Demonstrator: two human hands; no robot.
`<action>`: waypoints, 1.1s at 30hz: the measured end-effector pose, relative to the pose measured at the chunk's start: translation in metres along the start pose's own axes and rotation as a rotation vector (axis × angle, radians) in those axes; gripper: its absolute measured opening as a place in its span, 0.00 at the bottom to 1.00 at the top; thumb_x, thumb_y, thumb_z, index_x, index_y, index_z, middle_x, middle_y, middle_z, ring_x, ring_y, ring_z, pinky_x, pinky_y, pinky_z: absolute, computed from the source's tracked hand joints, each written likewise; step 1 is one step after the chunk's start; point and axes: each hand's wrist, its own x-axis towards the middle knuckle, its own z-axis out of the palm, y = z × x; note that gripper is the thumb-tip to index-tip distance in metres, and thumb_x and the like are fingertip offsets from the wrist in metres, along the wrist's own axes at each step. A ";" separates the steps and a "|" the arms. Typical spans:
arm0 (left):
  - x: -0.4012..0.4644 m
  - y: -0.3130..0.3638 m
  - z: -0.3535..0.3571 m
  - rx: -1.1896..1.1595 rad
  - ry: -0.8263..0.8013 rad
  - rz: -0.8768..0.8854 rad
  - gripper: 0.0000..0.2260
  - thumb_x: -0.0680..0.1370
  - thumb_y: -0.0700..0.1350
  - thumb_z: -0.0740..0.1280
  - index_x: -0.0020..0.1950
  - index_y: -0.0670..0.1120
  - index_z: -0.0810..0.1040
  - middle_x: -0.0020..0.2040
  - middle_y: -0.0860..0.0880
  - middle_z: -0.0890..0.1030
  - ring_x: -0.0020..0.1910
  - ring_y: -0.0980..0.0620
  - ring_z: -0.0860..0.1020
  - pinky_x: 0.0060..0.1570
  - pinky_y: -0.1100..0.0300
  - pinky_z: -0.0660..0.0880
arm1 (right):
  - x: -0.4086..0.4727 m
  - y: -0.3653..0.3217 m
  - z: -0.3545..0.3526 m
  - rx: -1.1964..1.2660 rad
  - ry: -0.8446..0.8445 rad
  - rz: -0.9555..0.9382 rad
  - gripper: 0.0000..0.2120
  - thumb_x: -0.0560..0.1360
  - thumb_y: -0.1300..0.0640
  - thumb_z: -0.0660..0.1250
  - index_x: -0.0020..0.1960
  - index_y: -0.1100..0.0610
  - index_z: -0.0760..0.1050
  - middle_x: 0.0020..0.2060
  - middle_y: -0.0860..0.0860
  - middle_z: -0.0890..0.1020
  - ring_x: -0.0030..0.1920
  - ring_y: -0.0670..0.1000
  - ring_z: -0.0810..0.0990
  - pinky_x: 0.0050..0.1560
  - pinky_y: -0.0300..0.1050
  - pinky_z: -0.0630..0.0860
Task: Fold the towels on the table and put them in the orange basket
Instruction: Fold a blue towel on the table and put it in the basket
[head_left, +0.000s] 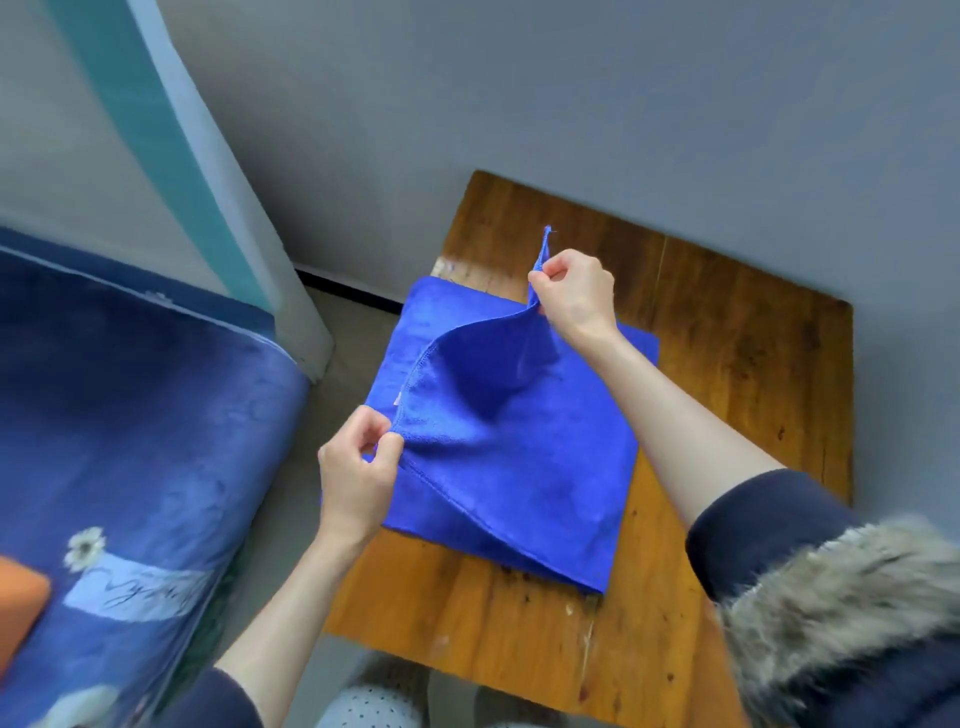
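A bright blue towel (524, 447) lies on a small wooden table (737, 364), its left part hanging over the table's left edge. My left hand (358, 467) pinches a corner of the top layer at the towel's left side. At the far side my right hand (574, 291) pinches another corner and holds it raised, so the top layer arches up between both hands. An orange corner (21, 597), possibly the basket, shows at the left edge of the frame, mostly out of view.
A bed with a dark blue flowered blanket (130, 441) fills the left side. Grey walls stand behind the table, and a white and teal post (208, 171) stands in the corner. A fur-trimmed dark sleeve (831, 597) is at the lower right.
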 end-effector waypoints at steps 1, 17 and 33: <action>0.002 -0.007 -0.005 0.002 0.034 -0.027 0.06 0.69 0.41 0.59 0.33 0.40 0.66 0.29 0.50 0.67 0.29 0.56 0.62 0.29 0.68 0.61 | 0.002 -0.005 0.009 0.020 -0.011 0.007 0.06 0.75 0.57 0.64 0.46 0.59 0.77 0.41 0.54 0.81 0.44 0.56 0.81 0.49 0.51 0.78; 0.019 -0.082 0.010 0.351 -0.113 -0.514 0.23 0.77 0.42 0.62 0.71 0.41 0.60 0.68 0.40 0.67 0.67 0.40 0.63 0.65 0.53 0.61 | -0.004 0.122 0.056 -0.622 -0.444 0.037 0.29 0.79 0.51 0.60 0.76 0.54 0.53 0.76 0.53 0.51 0.76 0.56 0.48 0.69 0.63 0.60; 0.027 -0.055 0.094 0.586 -0.313 -0.140 0.28 0.77 0.40 0.62 0.75 0.41 0.55 0.71 0.40 0.64 0.70 0.40 0.60 0.68 0.49 0.58 | -0.053 0.210 -0.010 -0.712 -0.322 0.238 0.36 0.75 0.39 0.61 0.76 0.47 0.48 0.76 0.49 0.49 0.74 0.54 0.51 0.58 0.57 0.71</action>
